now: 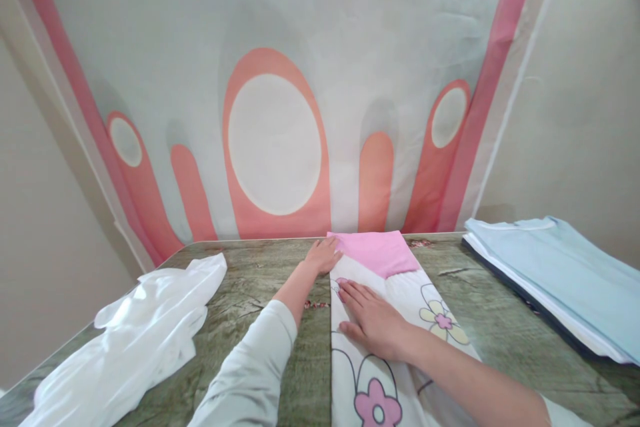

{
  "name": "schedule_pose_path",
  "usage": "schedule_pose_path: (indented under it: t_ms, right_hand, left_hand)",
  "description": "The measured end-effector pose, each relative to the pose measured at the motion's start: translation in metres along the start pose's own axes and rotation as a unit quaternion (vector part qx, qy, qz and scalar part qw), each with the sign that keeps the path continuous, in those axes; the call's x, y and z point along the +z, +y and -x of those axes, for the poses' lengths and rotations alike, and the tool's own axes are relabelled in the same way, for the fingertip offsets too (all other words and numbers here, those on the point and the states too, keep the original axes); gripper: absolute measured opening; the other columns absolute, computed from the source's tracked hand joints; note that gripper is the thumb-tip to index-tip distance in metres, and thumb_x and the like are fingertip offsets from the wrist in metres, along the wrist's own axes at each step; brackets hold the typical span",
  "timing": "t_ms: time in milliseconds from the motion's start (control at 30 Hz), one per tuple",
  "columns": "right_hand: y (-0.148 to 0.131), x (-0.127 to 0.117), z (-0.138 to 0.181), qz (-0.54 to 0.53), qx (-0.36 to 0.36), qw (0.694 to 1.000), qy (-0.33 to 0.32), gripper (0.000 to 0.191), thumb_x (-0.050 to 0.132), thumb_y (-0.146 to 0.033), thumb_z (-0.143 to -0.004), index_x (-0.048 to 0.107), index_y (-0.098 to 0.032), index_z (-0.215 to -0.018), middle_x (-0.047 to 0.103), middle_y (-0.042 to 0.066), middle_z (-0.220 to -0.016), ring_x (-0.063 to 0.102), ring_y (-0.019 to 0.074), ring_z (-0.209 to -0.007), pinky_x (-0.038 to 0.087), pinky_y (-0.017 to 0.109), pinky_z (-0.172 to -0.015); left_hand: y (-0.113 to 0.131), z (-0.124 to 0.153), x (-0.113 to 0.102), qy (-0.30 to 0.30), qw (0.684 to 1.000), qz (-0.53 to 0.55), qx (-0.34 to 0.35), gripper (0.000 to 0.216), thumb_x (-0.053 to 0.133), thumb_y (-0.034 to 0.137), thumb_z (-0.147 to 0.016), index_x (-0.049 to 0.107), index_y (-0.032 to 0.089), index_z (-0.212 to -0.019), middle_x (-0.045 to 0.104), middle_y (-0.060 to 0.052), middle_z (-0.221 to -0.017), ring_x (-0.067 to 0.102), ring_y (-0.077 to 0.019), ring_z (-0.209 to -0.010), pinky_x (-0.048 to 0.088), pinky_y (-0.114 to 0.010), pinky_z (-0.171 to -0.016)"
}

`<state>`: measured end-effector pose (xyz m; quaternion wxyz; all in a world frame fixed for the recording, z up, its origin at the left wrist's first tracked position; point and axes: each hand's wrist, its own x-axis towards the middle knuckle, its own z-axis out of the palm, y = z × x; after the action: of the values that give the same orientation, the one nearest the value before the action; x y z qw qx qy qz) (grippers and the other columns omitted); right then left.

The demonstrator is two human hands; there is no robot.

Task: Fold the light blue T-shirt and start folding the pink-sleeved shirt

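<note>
A long folded flower-print cloth lies flat on the table, white with outlined pink and yellow flowers. Its far end is a plain pink section. My left hand rests at the cloth's far left edge, close to where white meets pink, with its fingers stretched out. Nearer to me, my right hand lies flat on the white part, fingers extended and thumb apart. Neither hand grips anything. My right forearm covers some of the cloth's near right side.
A crumpled white cloth lies on the left of the wood-patterned table. On the right is a stack of folded clothes, light blue on top, white and dark below. A wall with a pink-and-white printed hanging stands behind the table's far edge.
</note>
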<state>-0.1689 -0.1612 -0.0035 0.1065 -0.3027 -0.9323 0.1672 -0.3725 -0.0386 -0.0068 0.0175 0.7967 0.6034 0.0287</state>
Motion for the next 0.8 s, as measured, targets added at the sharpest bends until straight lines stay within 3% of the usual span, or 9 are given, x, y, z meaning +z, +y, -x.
schedule_pose_path:
  t_ms: [133,233,300,467,633,800]
  right_hand:
    - [0.0,0.0,0.001,0.005,0.002,1.0,-0.002,0.067,0.031,-0.052,-0.09,0.023,-0.012,-0.143,0.012,0.01,-0.151,0.011,0.0253,-0.138,0.012,0.043,-0.112]
    - [-0.001,-0.001,0.002,0.005,-0.006,1.0,0.011,0.065,0.031,-0.051,-0.09,0.027,-0.012,-0.142,0.016,0.01,-0.15,0.014,0.0246,-0.137,0.014,0.042,-0.112]
    - [-0.001,-0.001,0.002,0.003,-0.012,0.999,0.033,0.062,0.032,-0.048,-0.091,0.03,-0.012,-0.141,0.022,0.011,-0.149,0.019,0.0238,-0.136,0.016,0.041,-0.111]
    - [0.009,-0.006,-0.004,0.028,0.028,0.992,0.116,0.053,0.027,-0.036,-0.093,0.038,-0.007,-0.136,0.036,0.015,-0.142,0.027,0.0227,-0.133,0.02,0.04,-0.11]
    - [0.049,-0.012,-0.01,0.078,0.126,0.983,0.105,0.064,0.025,-0.047,-0.092,0.033,-0.003,-0.137,0.027,0.017,-0.146,0.02,0.0249,-0.135,0.016,0.04,-0.11]
    - [0.109,-0.024,0.007,0.111,0.234,0.965,0.051,0.074,0.016,-0.06,-0.089,0.024,-0.01,-0.143,0.021,0.011,-0.149,0.015,0.0238,-0.137,0.01,0.042,-0.11]
  left_hand:
    - [-0.012,-0.009,-0.002,0.006,0.997,-0.024,-0.077,0.052,0.022,0.035,-0.093,0.028,0.011,-0.139,0.024,-0.015,-0.147,0.024,-0.0285,-0.134,0.019,-0.051,-0.105]
    - [-0.003,-0.002,-0.005,0.044,0.994,-0.039,-0.095,0.053,0.022,0.029,-0.093,0.019,0.009,-0.142,0.013,-0.015,-0.15,0.015,-0.0281,-0.137,0.014,-0.052,-0.107]
    - [0.01,0.011,-0.005,0.063,0.994,-0.042,-0.08,0.054,0.022,0.028,-0.093,0.016,0.009,-0.143,0.009,-0.014,-0.151,0.011,-0.0257,-0.137,0.013,-0.049,-0.108]
    - [0.046,0.062,-0.002,0.078,0.996,-0.039,0.013,0.05,0.021,0.03,-0.095,0.025,0.011,-0.141,0.021,-0.011,-0.148,0.016,-0.0209,-0.137,0.018,-0.043,-0.109]
    - [0.064,0.1,0.001,0.039,0.996,-0.042,0.067,0.052,0.02,0.037,-0.096,0.03,0.012,-0.139,0.024,-0.013,-0.147,0.021,-0.0237,-0.136,0.022,-0.044,-0.107]
    - [0.066,0.106,0.001,0.041,0.997,-0.038,0.059,0.057,0.021,0.044,-0.095,0.025,0.012,-0.141,0.022,-0.013,-0.148,0.019,-0.0236,-0.136,0.021,-0.042,-0.108]
